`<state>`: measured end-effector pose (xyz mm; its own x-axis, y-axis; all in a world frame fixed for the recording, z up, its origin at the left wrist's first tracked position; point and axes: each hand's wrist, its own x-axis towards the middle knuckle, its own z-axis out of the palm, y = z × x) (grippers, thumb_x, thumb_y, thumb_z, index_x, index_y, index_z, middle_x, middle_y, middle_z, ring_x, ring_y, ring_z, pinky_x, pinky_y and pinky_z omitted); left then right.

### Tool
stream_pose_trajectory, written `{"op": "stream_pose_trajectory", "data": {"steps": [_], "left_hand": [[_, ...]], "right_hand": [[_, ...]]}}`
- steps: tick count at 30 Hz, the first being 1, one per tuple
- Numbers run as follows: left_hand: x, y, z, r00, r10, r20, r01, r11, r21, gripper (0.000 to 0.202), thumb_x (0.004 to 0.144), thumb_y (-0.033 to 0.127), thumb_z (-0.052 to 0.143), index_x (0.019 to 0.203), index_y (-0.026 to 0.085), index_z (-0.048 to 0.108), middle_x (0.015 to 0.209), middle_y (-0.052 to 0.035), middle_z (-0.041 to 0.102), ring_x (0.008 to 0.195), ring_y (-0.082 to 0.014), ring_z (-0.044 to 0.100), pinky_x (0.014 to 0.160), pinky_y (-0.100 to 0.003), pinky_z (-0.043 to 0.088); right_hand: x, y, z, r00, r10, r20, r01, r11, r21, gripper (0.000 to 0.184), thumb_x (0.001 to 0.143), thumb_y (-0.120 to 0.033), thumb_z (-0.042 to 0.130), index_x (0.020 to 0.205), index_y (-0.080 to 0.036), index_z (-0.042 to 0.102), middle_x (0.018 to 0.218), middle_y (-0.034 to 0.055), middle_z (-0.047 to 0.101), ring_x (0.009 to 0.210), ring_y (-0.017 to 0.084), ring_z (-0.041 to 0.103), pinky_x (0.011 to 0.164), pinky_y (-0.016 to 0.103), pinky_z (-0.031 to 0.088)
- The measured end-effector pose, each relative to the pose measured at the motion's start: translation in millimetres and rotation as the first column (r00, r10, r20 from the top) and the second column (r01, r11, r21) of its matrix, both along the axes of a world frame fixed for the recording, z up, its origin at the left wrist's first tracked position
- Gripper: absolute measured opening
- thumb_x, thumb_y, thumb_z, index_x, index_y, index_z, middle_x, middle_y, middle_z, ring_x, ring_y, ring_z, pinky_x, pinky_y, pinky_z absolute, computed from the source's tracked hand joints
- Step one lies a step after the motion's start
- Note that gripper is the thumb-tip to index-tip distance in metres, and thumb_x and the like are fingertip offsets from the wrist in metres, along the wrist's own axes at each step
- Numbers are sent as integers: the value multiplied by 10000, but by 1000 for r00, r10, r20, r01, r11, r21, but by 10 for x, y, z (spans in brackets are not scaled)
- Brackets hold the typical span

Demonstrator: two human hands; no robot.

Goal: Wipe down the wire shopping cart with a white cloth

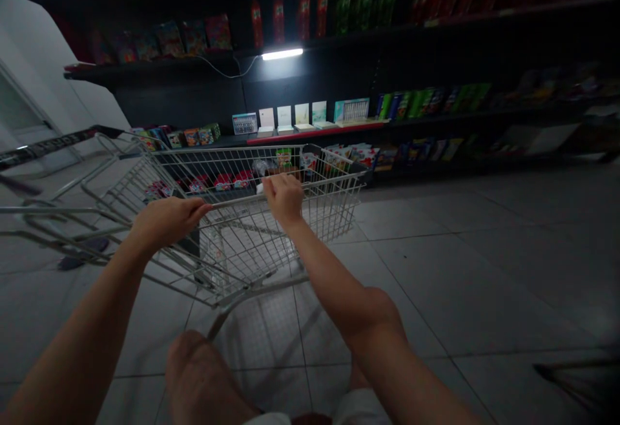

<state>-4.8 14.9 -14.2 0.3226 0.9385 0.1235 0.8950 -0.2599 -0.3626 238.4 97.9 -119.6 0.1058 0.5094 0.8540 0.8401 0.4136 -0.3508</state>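
Observation:
A metal wire shopping cart (237,201) stands sideways in front of me, its handle end to the left. My left hand (167,219) is closed over the near top rail, with the thumb lying along it. Farther right on the same rail, my right hand (285,200) is also closed, knuckles up. The undersides of both hands' fingers are hidden. Just left of my right hand shows a small white thing (260,188), too unclear to name. The cart's handle bar (53,144) is at the far left, away from both hands.
Behind the cart runs a dark shelf unit (310,79) with red bottles (303,11), green bottles (365,5), upright books (285,117) and packets (361,154). A lit tube lamp (282,54) hangs under a shelf. Tiled floor (436,270) extends right. My knee (194,367) is below the cart.

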Motion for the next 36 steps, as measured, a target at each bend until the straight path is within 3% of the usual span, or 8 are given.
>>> {"op": "stream_pose_trajectory", "data": {"steps": [5, 9, 15, 19, 24, 28, 31, 36], "left_hand": [[-71, 8, 18, 985, 10, 171, 6, 995, -96, 582, 940, 567, 150, 1038, 247, 626, 889, -59, 734, 837, -239, 682, 668, -296, 431], [-88, -1, 70, 957, -1, 289, 48, 987, -155, 621, 936, 570, 114, 998, 214, 619, 941, -62, 735, 864, -217, 676, 716, -288, 440], [-72, -13, 43, 982, 53, 183, -29, 991, -129, 645, 923, 637, 146, 1125, 273, 638, 937, -24, 746, 866, -218, 677, 694, -275, 414], [-45, 10, 15, 988, 66, 141, -53, 994, -97, 698, 914, 672, 123, 1126, 280, 659, 989, -50, 741, 914, -252, 676, 691, -293, 420], [349, 93, 45, 998, 37, 54, -37, 999, 11, 723, 922, 666, 131, 1023, 224, 694, 1013, -101, 733, 940, -284, 676, 746, -337, 446], [786, 235, -27, 994, -74, 78, 72, 997, 29, 646, 957, 588, 167, 1061, 198, 671, 1020, -121, 729, 923, -277, 680, 743, -351, 454], [940, 342, -171, 989, -127, 75, 125, 991, 42, 551, 978, 495, 213, 1073, 185, 659, 996, -135, 733, 889, -280, 689, 694, -350, 445], [902, 404, -317, 986, -151, 76, 142, 982, 122, 497, 978, 448, 249, 1077, 185, 659, 942, -147, 738, 824, -291, 695, 662, -368, 437]], "right_hand": [[-771, -297, -99, 942, 288, 172, -315, 935, 160, 265, 958, -451, 494, 1050, -286, 680, 1148, 30, 618, 1130, 188, 500, 1022, 358, 378], [-1015, -281, -515, 800, 481, 357, -537, 840, 72, 156, 940, -388, 552, 1038, -379, 673, 1143, -29, 642, 1133, 157, 503, 1004, 350, 383], [-520, -357, -1698, 438, 819, 369, -699, 569, -434, 156, 903, -208, 584, 935, -315, 692, 1100, -35, 685, 1018, 112, 553, 944, 284, 411], [-69, -339, -2043, 268, 872, 409, -614, 482, -625, 165, 865, -115, 582, 791, -232, 671, 987, 4, 680, 970, 120, 555, 938, 289, 421], [-160, -76, -1634, 206, 696, 688, -666, 615, -423, 192, 957, -203, 483, 876, -236, 654, 1084, 14, 641, 961, 136, 509, 862, 318, 422], [-335, 13, -1394, 348, 526, 776, -655, 728, -200, 203, 982, -250, 462, 1067, -284, 643, 1242, 19, 591, 1060, 168, 462, 897, 363, 402], [-286, -3, -1561, 416, 506, 756, -597, 779, -193, 223, 988, -248, 448, 1074, -293, 648, 1238, 6, 608, 1061, 174, 469, 888, 369, 413], [-119, -165, -1972, 217, 619, 755, -471, 743, -474, 182, 959, -236, 489, 970, -244, 671, 1192, 22, 632, 1021, 170, 520, 807, 322, 457]]}}
